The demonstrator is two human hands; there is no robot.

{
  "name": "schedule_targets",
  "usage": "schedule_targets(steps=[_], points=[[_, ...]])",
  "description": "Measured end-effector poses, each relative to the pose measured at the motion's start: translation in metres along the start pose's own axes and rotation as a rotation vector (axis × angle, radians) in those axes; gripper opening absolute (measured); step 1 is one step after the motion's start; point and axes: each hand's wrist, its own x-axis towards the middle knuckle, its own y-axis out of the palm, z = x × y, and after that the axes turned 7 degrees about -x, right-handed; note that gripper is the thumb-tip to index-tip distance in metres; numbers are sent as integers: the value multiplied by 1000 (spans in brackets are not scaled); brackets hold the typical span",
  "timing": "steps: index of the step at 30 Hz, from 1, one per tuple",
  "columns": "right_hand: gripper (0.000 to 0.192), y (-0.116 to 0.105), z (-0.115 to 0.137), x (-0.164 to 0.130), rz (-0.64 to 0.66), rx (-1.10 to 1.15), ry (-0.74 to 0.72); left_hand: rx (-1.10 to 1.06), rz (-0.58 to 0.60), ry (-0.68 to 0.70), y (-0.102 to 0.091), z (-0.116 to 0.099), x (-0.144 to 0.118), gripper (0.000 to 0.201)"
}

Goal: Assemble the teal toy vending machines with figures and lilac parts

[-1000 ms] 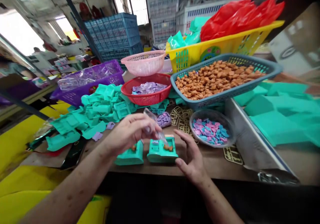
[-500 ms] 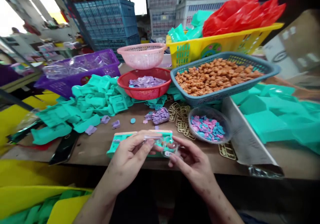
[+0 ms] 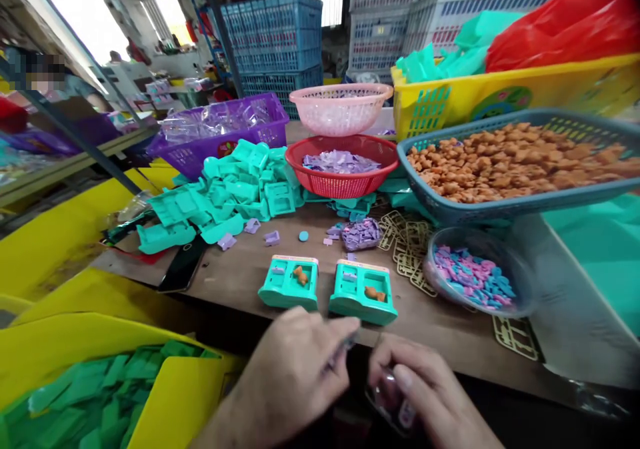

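My right hand, low at the table's front edge, is closed round a clear plastic piece with a small printed label. My left hand is beside it, thumb and forefinger pinched together; the small item between them is mostly hidden. Just beyond my hands, two teal toy housings stand side by side: the left housing and the right housing. Each has compartments holding a small brown bear figure, such as the left bear and the right bear, plus a pale purple part.
Teal plastic parts are heaped behind on the left. A red basket holds purple pieces; a blue-grey basket holds brown figures. At right stands a clear bowl of small parts. A phone lies at left, above a yellow bin.
Both hands have moved down and apart, off the teal housings, uncovering them. The clear piece is now in my right hand alone. The view has turned left.
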Motion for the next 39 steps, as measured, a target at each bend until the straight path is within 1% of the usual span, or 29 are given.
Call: schedule_targets(steps=[1, 2, 4, 6, 8, 10, 11, 13, 15, 16, 17, 18, 20, 21, 23, 25, 27, 29, 31, 33, 36, 37, 39], points=[[53, 5, -1, 0, -9, -41, -9, 0, 67, 46, 7, -4, -4, 53], [56, 11, -3, 0, -41, -67, -15, -25, 129, 56, 13, -7, -7, 62], [57, 20, -8, 0, -97, -92, -12, -142, 242, 5, 15, -10, -12, 79], [55, 26, -10, 0, -130, -112, -23, -254, 334, -85, 8, -10, -13, 91], [54, 29, -9, 1, -156, -135, -80, -251, 379, -118, -6, -8, -13, 87], [54, 31, -5, 3, -164, -146, -99, -176, 354, -95, -23, -4, -10, 78], [54, 32, -4, 5, -138, -136, -86, -144, 317, -87, -32, 0, -8, 75], [53, 34, -2, 8, -56, -98, -42, -78, 187, -92, -52, 12, -2, 63], [51, 35, -3, 10, -29, -64, 7, 32, 50, -114, -68, 30, 7, 44], [50, 35, -5, 10, -38, -53, 29, 94, 36, -126, -73, 41, 13, 37], [51, 34, -7, 10, -52, -46, 45, 141, 74, -128, -77, 53, 19, 34], [51, 34, -10, 10, -63, -43, 57, 170, 151, -120, -78, 65, 25, 30], [51, 32, -14, 8, -76, -47, 63, 215, 317, -99, -74, 85, 38, 25], [51, 31, -15, 7, -77, -51, 60, 245, 370, -87, -70, 92, 44, 21], [50, 29, -17, 6, -71, -51, 56, 328, 426, -72, -61, 101, 55, 14], [50, 27, -18, 4, -59, -45, 59, 396, 454, -62, -57, 103, 64, 7], [50, 25, -19, 4, -55, -35, 64, 390, 453, -56, -58, 99, 69, 8], [49, 23, -20, 4, -62, -21, 74, 316, 416, -93, -62, 93, 68, 15], [49, 22, -21, 6, -69, -10, 76, 265, 370, -160, -66, 88, 64, 25], [49, 21, -20, 8, -69, -9, 69, 325, 343, -201, -66, 84, 59, 30], [50, 22, -19, 10, -59, -16, 54, 482, 334, -202, -64, 83, 56, 24], [51, 22, -18, 11, -53, -16, 51, 497, 318, -201, -64, 83, 57, 22], [53, 23, -17, 12, -45, -13, 51, 444, 260, -190, -68, 78, 58, 21]])
